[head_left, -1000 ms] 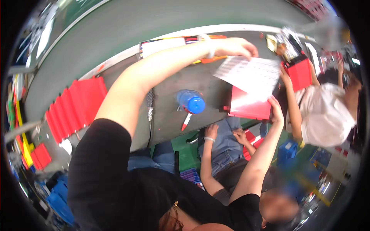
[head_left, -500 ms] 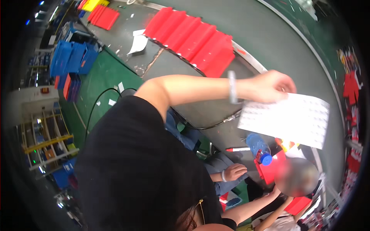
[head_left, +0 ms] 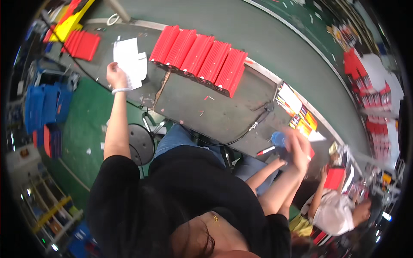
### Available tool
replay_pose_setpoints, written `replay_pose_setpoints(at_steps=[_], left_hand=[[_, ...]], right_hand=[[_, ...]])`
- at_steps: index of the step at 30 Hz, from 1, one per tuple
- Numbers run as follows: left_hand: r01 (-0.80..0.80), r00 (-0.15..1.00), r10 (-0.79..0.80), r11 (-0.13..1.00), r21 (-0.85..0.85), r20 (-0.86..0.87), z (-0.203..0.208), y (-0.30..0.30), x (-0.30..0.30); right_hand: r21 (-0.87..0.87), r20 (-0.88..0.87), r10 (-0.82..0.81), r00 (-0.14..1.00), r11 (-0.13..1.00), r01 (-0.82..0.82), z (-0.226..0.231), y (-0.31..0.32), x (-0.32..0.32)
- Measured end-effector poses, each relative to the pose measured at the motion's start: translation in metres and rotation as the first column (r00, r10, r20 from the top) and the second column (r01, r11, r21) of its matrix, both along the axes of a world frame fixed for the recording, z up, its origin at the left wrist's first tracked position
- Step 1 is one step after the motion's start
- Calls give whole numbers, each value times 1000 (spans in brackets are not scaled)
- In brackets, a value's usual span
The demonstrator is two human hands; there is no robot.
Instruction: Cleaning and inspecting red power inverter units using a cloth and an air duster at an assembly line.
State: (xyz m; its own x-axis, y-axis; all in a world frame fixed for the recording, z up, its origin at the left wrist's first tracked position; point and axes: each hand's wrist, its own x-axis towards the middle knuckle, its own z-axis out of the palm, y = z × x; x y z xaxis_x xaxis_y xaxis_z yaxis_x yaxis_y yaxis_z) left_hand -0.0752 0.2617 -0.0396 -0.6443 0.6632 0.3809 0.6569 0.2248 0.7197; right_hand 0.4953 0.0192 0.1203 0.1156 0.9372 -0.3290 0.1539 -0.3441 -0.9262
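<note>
The person's two hands are well apart. The left hand (head_left: 117, 77), with a pale band at the wrist, is at the lower left edge of a thin, flat white sheet (head_left: 125, 50) at the left of the bench (head_left: 185, 96). Its fingers are bent against the paper; whether they pinch it, I cannot tell. A smaller white paper (head_left: 143, 62) with a rounded edge shows just beside the sheet.

To the right of both papers, five long red boxes (head_left: 198, 56) stand side by side in a slanting row, their surfaces ribbed lengthwise. The bench is dull grey and scuffed.

The right hand (head_left: 297, 150) is motion-blurred, its fingers partly bent, near a rounded blue bottle (head_left: 278, 138); I cannot tell whether it holds anything. A slim red-and-white marker (head_left: 266, 150) lies near the bottle. A smooth black hose (head_left: 228, 143) with a shiny metal fitting (head_left: 254, 125) curves along the bench's near edge. Beyond it are flat, glossy orange-and-yellow packs (head_left: 304, 124). At far right, a person in a pale top (head_left: 333, 215) holds a red case (head_left: 334, 177).
</note>
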Motion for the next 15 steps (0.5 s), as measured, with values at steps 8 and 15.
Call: replay_pose_setpoints(at_steps=[8, 15], left_hand=[[375, 873, -452, 862, -340, -183, -61, 24, -26], [671, 741, -671, 741, 0, 43, 26, -25, 55]], right_hand=[[-20, 729, -131, 672, 977, 212, -98, 159, -148], [66, 905, -189, 381, 947, 313, -115, 163, -156]])
